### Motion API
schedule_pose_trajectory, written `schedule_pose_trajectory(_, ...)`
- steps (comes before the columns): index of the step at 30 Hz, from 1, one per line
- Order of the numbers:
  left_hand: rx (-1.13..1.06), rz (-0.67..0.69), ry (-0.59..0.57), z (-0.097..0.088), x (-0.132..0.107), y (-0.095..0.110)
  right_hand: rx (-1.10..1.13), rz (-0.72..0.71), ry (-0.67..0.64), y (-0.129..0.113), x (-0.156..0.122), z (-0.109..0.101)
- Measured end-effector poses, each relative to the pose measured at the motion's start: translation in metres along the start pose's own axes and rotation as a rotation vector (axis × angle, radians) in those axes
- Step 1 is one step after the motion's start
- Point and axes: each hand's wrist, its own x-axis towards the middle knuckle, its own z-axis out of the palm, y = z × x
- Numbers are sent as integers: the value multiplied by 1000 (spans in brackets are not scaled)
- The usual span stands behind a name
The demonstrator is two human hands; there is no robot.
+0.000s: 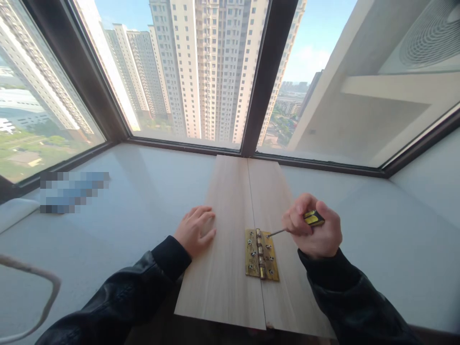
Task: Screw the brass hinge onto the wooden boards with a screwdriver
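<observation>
Two pale wooden boards (230, 201) lie side by side on a white windowsill, joined across their seam by a brass hinge (261, 254) with several screws. My right hand (316, 230) grips a screwdriver (313, 218) with a black and yellow handle; its metal tip rests at a screw hole on the hinge's right leaf, near the top. My left hand (196, 230) lies flat, fingers together, on the left edge of the left board. Both arms wear black sleeves.
The white windowsill (143, 201) runs along a dark-framed bay window (262, 76) with tall buildings outside. A blurred blue object (72, 191) lies at the sill's far left. A thin white curved piece (46, 287) shows at the lower left.
</observation>
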Motion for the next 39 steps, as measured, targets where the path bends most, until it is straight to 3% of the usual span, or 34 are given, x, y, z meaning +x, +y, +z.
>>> schedule_pose_trajectory(4,5,6,5,-2,0,1,-25,20,-93,-6,1,-4)
schedule_pose_trajectory(10,12,12,15,1,0,-3,-43,-108,9,3,9,3)
schedule_pose_trajectory(16,21,14,10,5,0,-8,-55,18,-201,6,19,-9)
schedule_pose_trajectory(20,23,16,12,4,0,-8,-119,-75,-33,6,13,-9)
schedule_pose_trajectory(25,26,13,12,4,-1,-7,-176,-150,180,12,4,8)
schedule_pose_trajectory(32,26,16,5,4,-1,-7,-112,-57,-42,10,12,4)
schedule_pose_trajectory(36,26,16,3,2,-1,-5,-120,-155,18,11,4,-4)
schedule_pose_trajectory(39,27,13,-1,1,0,-4,-120,-140,-2,16,1,-3)
